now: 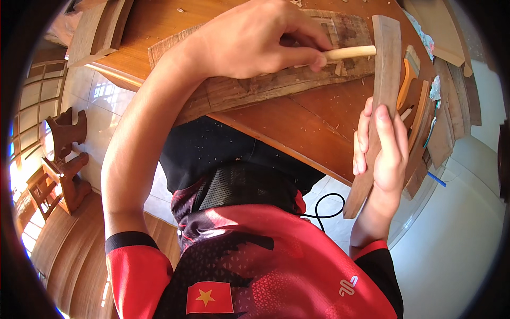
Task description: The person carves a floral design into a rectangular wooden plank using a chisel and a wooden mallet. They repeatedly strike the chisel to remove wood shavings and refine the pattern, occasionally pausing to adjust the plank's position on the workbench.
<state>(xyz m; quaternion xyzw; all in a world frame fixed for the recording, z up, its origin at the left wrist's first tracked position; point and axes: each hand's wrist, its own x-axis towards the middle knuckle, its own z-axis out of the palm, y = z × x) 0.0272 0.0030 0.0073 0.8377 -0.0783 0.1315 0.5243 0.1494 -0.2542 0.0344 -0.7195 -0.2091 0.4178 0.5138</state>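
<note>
My left hand [265,42] reaches across a rough brown plank [244,93] and is closed on a pale, rounded wooden handle [350,52]. The handle lies at a low slant, its free end pointing right; whatever is at its other end is hidden under my hand. In my right hand [385,141], fingers wrapped round it, is a long dark wooden bar [387,58], roughly upright in the picture. The bar's side meets the handle's free end or is very close to it; I cannot tell which. Wood chips lie on the plank near the handle.
The plank lies on a reddish-brown wooden table [297,125]. Right of the bar are an orange-handled tool [408,80] and several boards [451,101]. A wooden block [101,32] sits at the far left. Carved wooden furniture [66,154] and a black cable [324,215] are below.
</note>
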